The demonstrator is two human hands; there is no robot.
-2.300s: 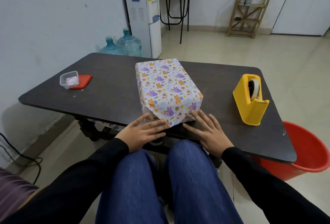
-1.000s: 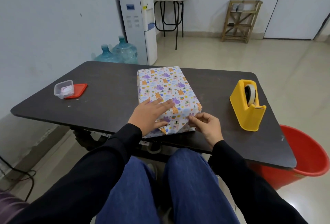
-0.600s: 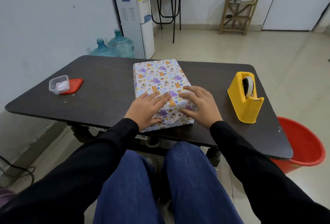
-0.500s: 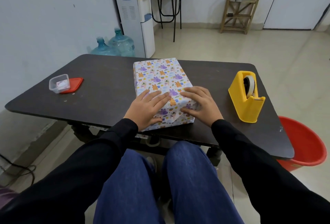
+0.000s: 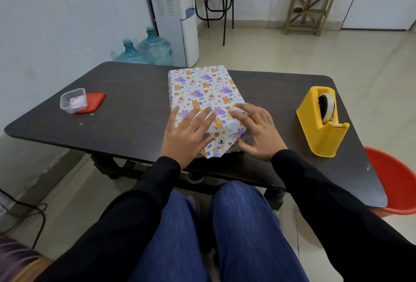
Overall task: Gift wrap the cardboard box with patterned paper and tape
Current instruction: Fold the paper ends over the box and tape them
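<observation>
Pressing the wrapped box (image 5: pixel 202 88) at table (image 5: pixel 135 115) centre, left hand (image 5: pixel 186 134) and right hand (image 5: pixel 257 132) lie flat, fingers spread, partly hiding its near-end fold; tape dispenser (image 5: pixel 319 124) at 3 o'clock; red bucket (image 5: pixel 394 180), 4 o'clock, cut off.

Box (image 5: pixel 203 92) lay flat, running 12 to 6, covered in animal-print paper (image 5: pixel 221 128); yellow tape dispenser (image 5: pixel 319 124) stood at its 3 o'clock.
</observation>
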